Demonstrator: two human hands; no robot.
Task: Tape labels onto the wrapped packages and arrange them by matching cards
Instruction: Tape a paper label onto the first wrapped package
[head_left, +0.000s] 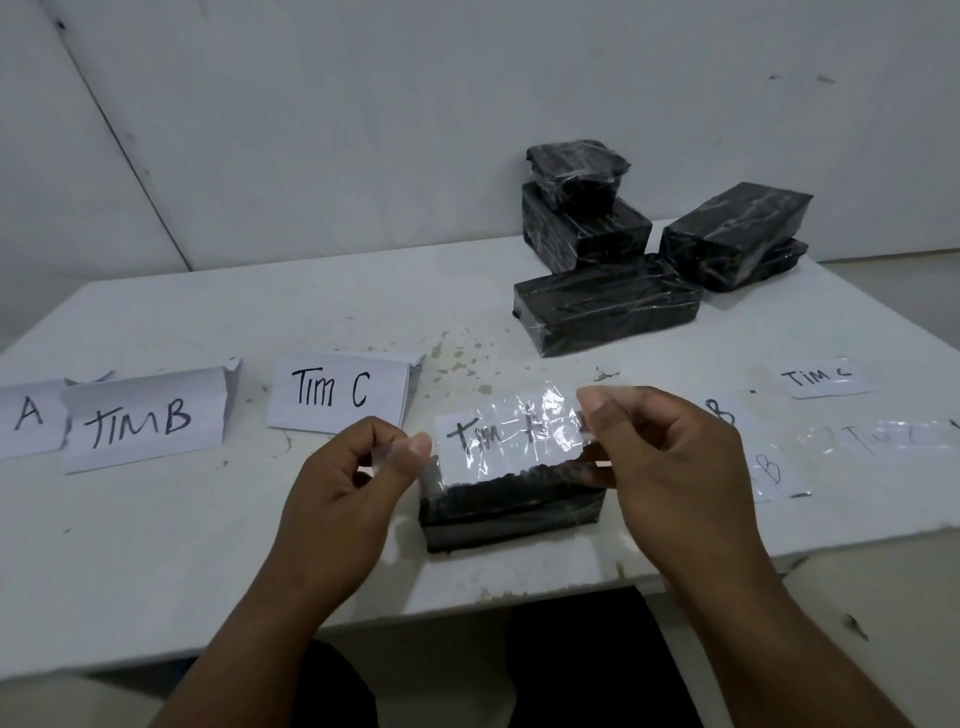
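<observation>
A black wrapped package (511, 506) lies near the table's front edge. Just above it I hold a white paper label (506, 436) reading "Tim" plus a blurred letter, backed by clear tape. My left hand (353, 467) pinches the tape's left end. My right hand (670, 457) pinches its right end. Standing cards read "A" (28, 415), "TIM B" (143, 421) and "Tim C" (337, 389) along the left. Several more black wrapped packages (608, 306) are piled at the back right.
Loose taped labels lie at the right: one reading "Tim C" (818, 376), a faint one (883, 436), and others marked "B" (769, 470) partly behind my right hand. The white table (156, 545) is stained in the middle. A white wall stands behind.
</observation>
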